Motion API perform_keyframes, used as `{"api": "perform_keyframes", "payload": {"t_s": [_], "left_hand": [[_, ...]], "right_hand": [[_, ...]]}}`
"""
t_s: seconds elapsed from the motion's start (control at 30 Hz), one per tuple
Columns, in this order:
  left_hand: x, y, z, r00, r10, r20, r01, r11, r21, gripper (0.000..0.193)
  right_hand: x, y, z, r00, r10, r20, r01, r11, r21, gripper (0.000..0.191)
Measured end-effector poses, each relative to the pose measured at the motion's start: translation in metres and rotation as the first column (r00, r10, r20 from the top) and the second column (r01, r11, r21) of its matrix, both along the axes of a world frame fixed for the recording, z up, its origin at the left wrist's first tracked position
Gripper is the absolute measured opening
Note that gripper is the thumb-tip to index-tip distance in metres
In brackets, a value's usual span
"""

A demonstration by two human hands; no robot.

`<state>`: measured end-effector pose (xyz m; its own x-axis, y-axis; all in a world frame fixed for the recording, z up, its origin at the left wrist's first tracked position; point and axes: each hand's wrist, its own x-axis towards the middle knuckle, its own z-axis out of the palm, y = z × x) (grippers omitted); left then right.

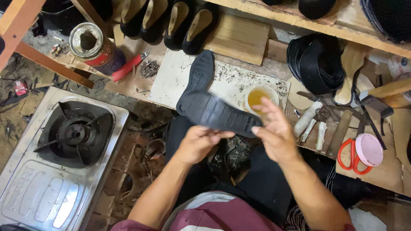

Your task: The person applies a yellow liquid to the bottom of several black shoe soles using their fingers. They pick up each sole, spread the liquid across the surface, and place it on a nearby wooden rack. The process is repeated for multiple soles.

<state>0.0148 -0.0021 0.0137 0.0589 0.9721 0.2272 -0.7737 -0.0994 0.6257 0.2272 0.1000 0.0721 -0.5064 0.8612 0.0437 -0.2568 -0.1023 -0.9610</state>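
A black rubber shoe sole (214, 112), tread side up, is held over my lap. My left hand (198, 143) grips it from below near its middle. My right hand (274, 132) holds its right end, fingers spread along the edge. A second black sole (200, 72) lies behind it on a stained white board (233, 81). A small cup of yellow glue (260, 97) stands on that board just past my right hand.
A steel single-burner gas stove (68, 141) sits at the left. An open tin can (96, 47), a red knife (128, 66) and a pile of nails (149, 68) lie at the back left. Red-handled scissors (352, 157), a pink lid (369, 149), white rolls (309, 119) and stacked black soles (317, 62) are at the right.
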Motion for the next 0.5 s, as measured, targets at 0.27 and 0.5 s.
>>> {"api": "perform_keyframes", "payload": {"t_s": [0.27, 0.5], "left_hand": [[-0.022, -0.001, -0.015, 0.893, -0.439, -0.102, 0.418, 0.89, -0.181, 0.061], [0.011, 0.018, -0.029, 0.865, -0.128, -0.486, 0.011, 0.972, -0.236, 0.052]], "right_hand": [[0.015, 0.019, 0.026, 0.946, 0.073, 0.315, -0.133, 0.976, 0.173, 0.066], [-0.002, 0.04, 0.017, 0.677, -0.257, 0.69, -0.404, 0.653, 0.64, 0.054]]}}
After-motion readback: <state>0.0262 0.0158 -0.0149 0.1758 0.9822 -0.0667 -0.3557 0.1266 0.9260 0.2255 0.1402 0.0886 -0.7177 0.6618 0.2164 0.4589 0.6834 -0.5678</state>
